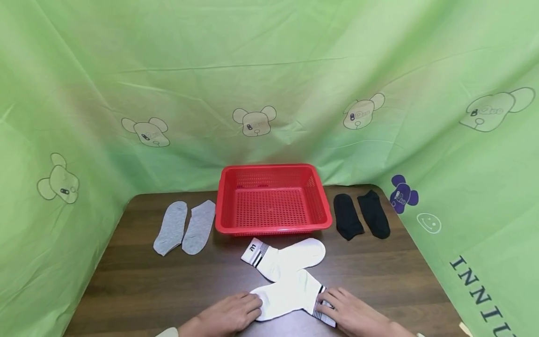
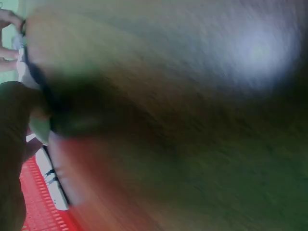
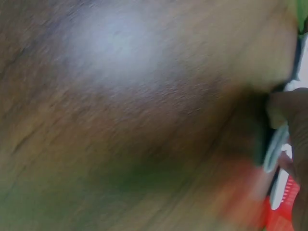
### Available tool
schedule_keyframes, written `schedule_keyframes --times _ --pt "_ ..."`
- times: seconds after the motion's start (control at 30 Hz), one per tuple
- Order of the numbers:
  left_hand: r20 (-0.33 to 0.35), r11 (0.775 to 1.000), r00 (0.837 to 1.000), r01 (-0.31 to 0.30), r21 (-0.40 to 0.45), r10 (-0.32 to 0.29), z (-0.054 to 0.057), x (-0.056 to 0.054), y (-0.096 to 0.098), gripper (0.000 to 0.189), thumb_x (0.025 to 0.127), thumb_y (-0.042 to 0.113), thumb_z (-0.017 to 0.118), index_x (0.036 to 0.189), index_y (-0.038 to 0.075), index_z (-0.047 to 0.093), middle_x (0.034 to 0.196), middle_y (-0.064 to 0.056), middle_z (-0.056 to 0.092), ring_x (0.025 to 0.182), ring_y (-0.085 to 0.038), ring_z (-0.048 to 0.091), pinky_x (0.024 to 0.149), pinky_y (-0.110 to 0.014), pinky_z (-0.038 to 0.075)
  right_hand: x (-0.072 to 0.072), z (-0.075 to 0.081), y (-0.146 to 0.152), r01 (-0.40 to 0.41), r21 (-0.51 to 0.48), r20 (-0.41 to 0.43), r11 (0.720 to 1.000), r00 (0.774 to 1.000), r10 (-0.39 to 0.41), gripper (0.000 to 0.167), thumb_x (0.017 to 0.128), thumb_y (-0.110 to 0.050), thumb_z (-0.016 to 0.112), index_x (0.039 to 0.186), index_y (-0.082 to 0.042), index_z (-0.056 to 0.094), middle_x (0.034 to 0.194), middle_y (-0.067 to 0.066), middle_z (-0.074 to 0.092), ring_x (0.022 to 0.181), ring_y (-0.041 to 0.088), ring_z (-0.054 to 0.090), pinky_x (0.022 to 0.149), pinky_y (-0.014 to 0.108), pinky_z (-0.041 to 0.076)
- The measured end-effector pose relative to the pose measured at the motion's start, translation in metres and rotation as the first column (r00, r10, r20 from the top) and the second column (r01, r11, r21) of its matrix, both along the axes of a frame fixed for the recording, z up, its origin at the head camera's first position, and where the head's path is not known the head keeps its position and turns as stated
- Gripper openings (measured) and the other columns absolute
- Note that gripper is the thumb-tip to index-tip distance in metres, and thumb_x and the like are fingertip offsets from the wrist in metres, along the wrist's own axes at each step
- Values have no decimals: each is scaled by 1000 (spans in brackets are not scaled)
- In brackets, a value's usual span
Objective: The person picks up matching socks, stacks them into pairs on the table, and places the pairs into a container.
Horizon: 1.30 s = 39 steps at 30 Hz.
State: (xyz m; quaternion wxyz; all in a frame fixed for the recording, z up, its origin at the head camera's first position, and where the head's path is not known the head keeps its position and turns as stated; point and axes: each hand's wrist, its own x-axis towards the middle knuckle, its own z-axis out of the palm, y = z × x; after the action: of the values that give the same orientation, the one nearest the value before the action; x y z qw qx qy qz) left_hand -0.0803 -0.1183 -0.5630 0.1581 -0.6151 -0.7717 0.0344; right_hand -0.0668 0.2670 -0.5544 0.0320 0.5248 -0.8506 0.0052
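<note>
Two white socks with dark-striped cuffs lie crosswise on the table, the near sock [image 1: 282,296] overlapping the far sock [image 1: 290,258]. My left hand [image 1: 233,311] pinches the toe end of the near sock at its left. At the other end, my right hand [image 1: 347,309] grips the striped cuff with bent fingers, partly covering its print. The left wrist view shows the left thumb [image 2: 36,101] at the sock's edge, low over the wood. On the right wrist side, the right thumb [image 3: 276,110] is likewise against the sock.
Behind the white socks stands a red plastic basket [image 1: 273,231] with a perforated bottom. Two grey socks [image 1: 198,228] lie left of it, two black socks [image 1: 348,217] right of it. A green printed curtain [image 1: 294,70] hangs around the brown table [image 1: 139,281].
</note>
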Motion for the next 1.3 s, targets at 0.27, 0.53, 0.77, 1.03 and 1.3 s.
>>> schedule_keyframes --times 0.27,0.53,0.77,1.03,1.3 --pt "-67 999 997 35 -29 -37 0 -4 -3 8 103 19 57 104 17 65 104 6 63 105 -7 64 93 -20 55 -8 -13 2 -85 -149 -258 985 965 45 55 112 -16 11 113 -18 65 106 -8 62 98 6 57 86 23 48" --pt "-18 946 998 58 320 -55 4 -12 -13 31 108 9 43 113 11 73 113 -1 75 105 -9 72 90 -20 57 -14 2 4 -52 -452 -184 890 982 -36 41 107 -15 30 111 -11 70 107 -6 62 96 6 56 82 20 49" --pt "337 742 932 -134 657 -131 13 -20 -11 17 99 4 63 113 6 71 105 -3 75 95 -11 73 87 -20 57 -21 32 1 36 -678 -74 734 990 -118 31 108 -22 45 111 -4 70 105 1 69 96 10 63 93 14 49" --pt "884 534 405 -707 464 -233 36 -16 3 18 92 0 70 110 -3 72 97 -16 76 85 -2 69 75 -21 58 -19 61 -11 551 -670 460 497 834 -305 35 80 8 79 112 -1 69 95 5 75 84 -1 66 76 14 55" --pt "986 441 2 -895 76 -166 34 -20 11 27 88 1 71 108 -17 68 92 -16 72 80 -7 64 70 -18 55 -28 61 -11 886 -258 898 384 367 -244 39 91 -8 74 120 13 61 102 17 72 84 2 65 75 21 55"
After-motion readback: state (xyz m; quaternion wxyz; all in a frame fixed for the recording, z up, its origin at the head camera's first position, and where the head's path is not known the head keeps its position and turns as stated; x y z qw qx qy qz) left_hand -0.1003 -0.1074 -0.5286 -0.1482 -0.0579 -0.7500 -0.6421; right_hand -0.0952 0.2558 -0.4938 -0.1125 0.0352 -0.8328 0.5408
